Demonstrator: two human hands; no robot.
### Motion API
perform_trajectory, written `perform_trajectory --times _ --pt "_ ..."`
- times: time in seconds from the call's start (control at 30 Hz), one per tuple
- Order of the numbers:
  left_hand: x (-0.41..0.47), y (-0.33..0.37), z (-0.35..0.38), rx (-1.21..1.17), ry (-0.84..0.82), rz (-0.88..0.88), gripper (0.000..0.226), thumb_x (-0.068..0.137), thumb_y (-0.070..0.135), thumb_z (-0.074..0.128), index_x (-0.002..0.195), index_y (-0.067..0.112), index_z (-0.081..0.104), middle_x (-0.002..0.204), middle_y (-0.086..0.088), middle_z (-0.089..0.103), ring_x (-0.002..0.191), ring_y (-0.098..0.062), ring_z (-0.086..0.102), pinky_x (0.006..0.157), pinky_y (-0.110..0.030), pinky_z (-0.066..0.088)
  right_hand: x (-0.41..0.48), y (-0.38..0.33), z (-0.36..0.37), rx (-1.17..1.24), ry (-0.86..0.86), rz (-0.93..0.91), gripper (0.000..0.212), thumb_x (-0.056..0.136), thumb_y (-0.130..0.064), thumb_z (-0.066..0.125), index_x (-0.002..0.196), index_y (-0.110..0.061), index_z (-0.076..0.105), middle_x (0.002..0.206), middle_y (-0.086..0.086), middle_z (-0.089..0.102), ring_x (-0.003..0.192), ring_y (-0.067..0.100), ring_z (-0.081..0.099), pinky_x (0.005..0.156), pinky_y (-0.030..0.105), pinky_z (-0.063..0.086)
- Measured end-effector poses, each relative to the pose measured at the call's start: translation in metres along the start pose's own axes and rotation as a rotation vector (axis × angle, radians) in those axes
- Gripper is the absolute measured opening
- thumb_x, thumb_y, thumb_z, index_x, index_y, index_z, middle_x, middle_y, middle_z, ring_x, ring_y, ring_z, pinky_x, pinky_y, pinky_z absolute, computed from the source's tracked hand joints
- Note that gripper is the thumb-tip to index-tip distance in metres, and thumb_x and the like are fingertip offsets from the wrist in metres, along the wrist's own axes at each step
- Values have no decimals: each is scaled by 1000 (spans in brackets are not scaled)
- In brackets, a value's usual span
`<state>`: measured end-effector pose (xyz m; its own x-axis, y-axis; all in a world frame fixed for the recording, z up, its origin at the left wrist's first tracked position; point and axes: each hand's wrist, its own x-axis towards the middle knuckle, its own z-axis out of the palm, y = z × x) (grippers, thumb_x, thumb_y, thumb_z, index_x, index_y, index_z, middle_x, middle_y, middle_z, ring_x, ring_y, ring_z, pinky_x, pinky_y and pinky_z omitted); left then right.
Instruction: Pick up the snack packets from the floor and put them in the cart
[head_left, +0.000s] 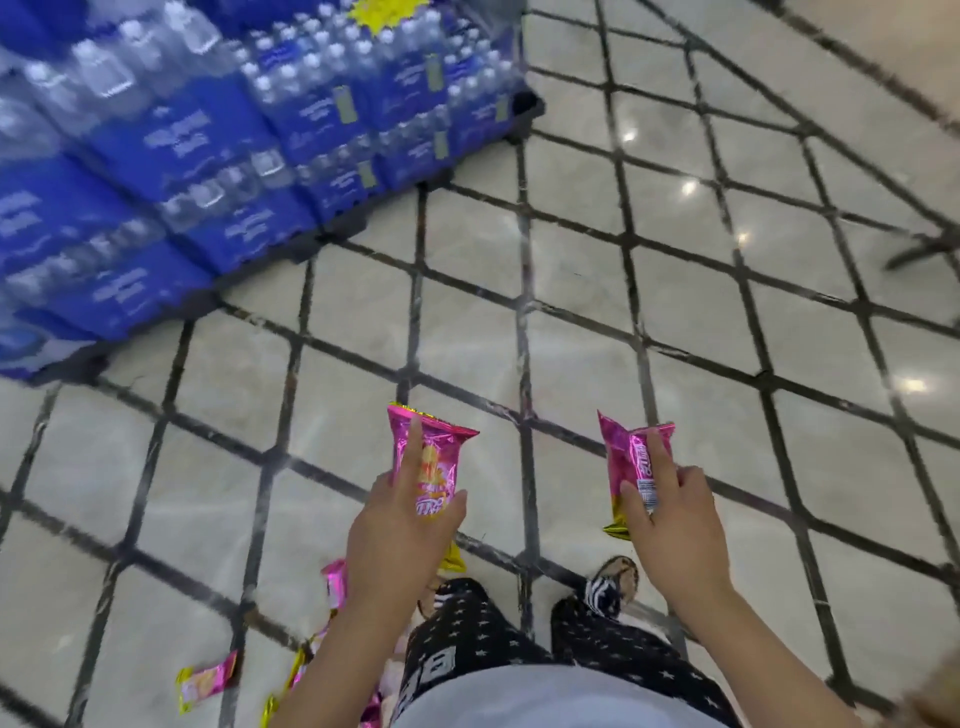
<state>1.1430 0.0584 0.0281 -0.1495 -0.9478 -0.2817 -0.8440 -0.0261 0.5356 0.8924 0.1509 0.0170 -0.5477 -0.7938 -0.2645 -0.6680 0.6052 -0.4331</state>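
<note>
Above the black wire grid (522, 322), which I judge to be the mesh of the cart, two shiny pink foil snack packets with yellow ends are held up, one in each hand. The left packet (434, 462) stands almost upright, its long axis pointing away from the person. The left hand (400, 530) grips it from below, with the thumb at the right edge and the index finger straight along the front. The right packet (626, 467) lies the same way, a little tilted to the left, and the right hand (672, 519) pinches it between the thumb and the stretched fingers. Both hands are about level and near each other, forearms reaching forward from the body. Neither is clearly nearer to the grid, so I think both can release forward and downward. Whether the packets are already over the basket I cannot tell, because the wires are blurred. Lower left, on the glossy beige tiled floor (701, 218), more pink and yellow packets (208, 680) lie beside the person's feet, on the side of the left hand. Farther out, at upper left, stand blue shrink-wrapped packs of water bottles (208, 156)
</note>
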Motion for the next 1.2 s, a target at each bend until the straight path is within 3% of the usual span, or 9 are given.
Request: perform_trajectory --times 0.13,0.27,0.37,0.47,0.7,0.93,1.1,1.2 --pt "2 82 51 62 -79 132 90 87 62 55 135 68 -21 97 4 51 88 -21 57 72 -35 49 8 68 -43 57 47 94 64 98 -40 46 155 -31 18 112 6 43 97 24 49 67 31 38" --pt "2 179 113 95 -169 251 87 89 59 55 148 54 -8 98 5 49 88 -17 56 67 -30 41 19 140 -83 64 69 166 64 98 -44 44 154 -32 17 101 3 42 81 20 49 57 26 36" --pt "0 236 153 69 -220 359 87 89 59 56 150 52 -5 113 3 55 97 -17 57 69 -28 43 22 182 -106 41 83 233 64 97 -47 42 154 -31 17 94 2 40 73 16 45 53 23 31" --pt "-4 281 182 120 -278 448 88 88 62 53 144 58 -14 110 3 54 91 -13 54 66 -27 42 24 212 -124 109 136 326 64 96 -44 46 153 -30 22 92 2 40 72 18 44 53 24 30" --pt "21 357 217 159 -381 534 91 88 60 55 135 66 -22 100 7 51 82 -9 52 65 -25 42 62 248 -149 252 255 488 65 94 -43 51 152 -30 24 92 5 43 73 23 47 58 30 37" --pt "106 433 262 227 -466 624 92 88 59 56 149 53 -13 99 4 51 82 -12 53 65 -26 40 144 276 -183 197 292 597 66 95 -47 50 153 -30 23 99 5 45 78 21 52 57 26 40" --pt "184 514 281 283 -498 726 92 90 53 56 151 48 -13 97 3 46 78 -13 49 51 -19 30 217 285 -217 227 332 709 65 96 -46 48 153 -32 22 102 7 46 80 21 52 55 25 35" --pt "223 557 290 298 -540 784 92 91 52 55 147 52 -18 95 3 44 77 -14 50 53 -23 32 255 288 -238 262 385 766 65 96 -45 48 153 -34 20 104 6 45 78 19 50 50 16 29"
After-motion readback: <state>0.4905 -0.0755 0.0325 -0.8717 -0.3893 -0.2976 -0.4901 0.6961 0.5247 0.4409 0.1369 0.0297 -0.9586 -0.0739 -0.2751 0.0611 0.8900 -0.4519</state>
